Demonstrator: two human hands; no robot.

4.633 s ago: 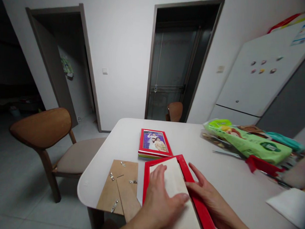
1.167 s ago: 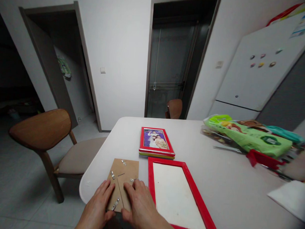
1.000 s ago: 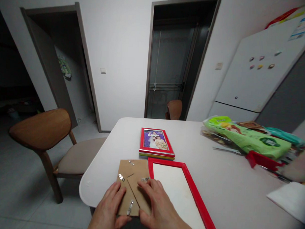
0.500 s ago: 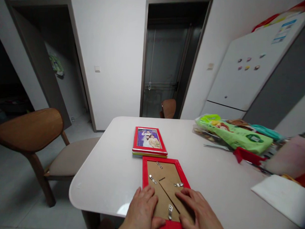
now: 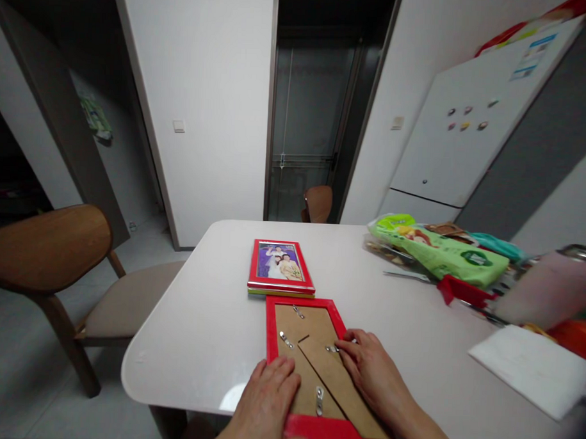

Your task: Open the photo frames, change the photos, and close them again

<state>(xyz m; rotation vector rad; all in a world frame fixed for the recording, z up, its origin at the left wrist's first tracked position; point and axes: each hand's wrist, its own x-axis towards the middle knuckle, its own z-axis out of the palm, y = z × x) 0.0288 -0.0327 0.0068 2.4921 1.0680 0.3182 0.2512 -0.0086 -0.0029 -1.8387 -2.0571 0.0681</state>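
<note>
A red photo frame [image 5: 272, 327] lies face down on the table, its brown backing board [image 5: 311, 367] upward. Small metal turn clips sit around the board's edges, with a diagonal slit between them. My left hand [image 5: 267, 398] rests on the frame's left side, fingers stretched flat, thumb near the bottom edge. At the right side, my right hand [image 5: 372, 366] has its thumb and fingertips closed on the right metal clip [image 5: 333, 349]. Beyond the frame, a stack of frames has a red one with a wedding picture [image 5: 280, 262] on top.
On the white table [image 5: 197, 344], a green package [image 5: 446, 250], tweezers-like metal tool [image 5: 406, 275], red plastic piece [image 5: 463, 291], pinkish container [image 5: 540, 292] and white sheet [image 5: 532, 369] lie to the right. A wooden chair [image 5: 51, 249] stands at the left.
My right hand has moved up and right from the board's lower part, and its fingers have closed on the right clip. The left hand stays on the frame's left side. The view has shifted slightly.
</note>
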